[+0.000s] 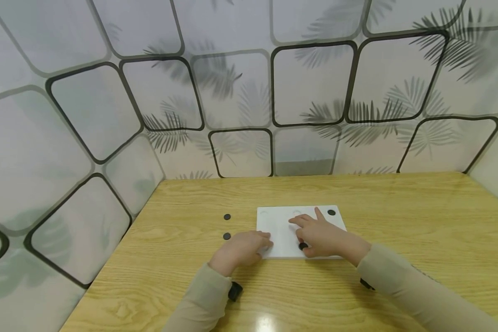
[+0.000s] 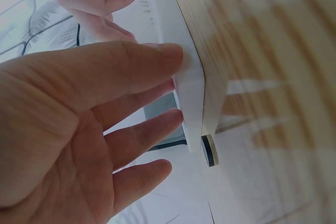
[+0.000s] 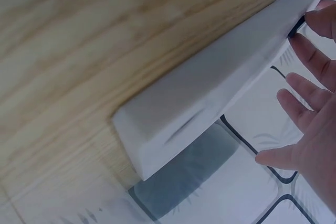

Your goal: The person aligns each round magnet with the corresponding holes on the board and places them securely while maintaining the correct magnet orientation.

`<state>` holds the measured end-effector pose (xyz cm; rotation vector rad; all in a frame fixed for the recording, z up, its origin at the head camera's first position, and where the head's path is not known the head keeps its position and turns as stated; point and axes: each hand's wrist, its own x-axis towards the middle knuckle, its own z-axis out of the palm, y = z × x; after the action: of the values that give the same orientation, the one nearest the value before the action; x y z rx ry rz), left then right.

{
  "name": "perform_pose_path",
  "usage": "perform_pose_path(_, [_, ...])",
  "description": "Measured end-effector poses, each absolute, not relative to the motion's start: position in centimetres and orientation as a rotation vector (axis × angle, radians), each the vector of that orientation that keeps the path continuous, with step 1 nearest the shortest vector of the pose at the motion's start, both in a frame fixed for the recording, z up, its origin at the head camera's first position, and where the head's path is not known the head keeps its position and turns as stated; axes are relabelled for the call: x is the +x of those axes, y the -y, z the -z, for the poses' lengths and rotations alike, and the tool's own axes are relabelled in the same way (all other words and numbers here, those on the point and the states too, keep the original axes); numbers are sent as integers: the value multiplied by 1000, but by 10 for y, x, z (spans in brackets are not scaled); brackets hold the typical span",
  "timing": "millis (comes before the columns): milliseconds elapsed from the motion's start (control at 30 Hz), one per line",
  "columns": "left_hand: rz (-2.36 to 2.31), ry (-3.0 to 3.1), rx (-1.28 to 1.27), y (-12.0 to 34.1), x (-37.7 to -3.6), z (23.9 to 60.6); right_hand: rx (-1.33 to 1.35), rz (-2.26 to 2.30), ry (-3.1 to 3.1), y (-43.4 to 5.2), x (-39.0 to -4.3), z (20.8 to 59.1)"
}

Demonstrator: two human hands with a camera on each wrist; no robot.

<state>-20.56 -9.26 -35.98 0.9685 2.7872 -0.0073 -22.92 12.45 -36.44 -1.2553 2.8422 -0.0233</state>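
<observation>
Head view: right hand (image 1: 321, 237) lies flat-fingered on the white board (image 1: 280, 226), a black disc (image 1: 302, 246) tucked just under its thumb side, while the relaxed left hand (image 1: 242, 249) braces the board's near-left corner.

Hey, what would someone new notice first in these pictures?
First, the two hands at the white board in the middle of the wooden table: the left hand touches its near left corner, and the right hand rests on top. Next, small black discs: two on the table to the board's left and one at its far right corner.
</observation>
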Motion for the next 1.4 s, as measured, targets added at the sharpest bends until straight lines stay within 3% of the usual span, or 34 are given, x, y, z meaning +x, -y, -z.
perform_pose_path(1400, [-9,-2788,979,93,-204,357,-1259,80,-2877,-132,-221,361])
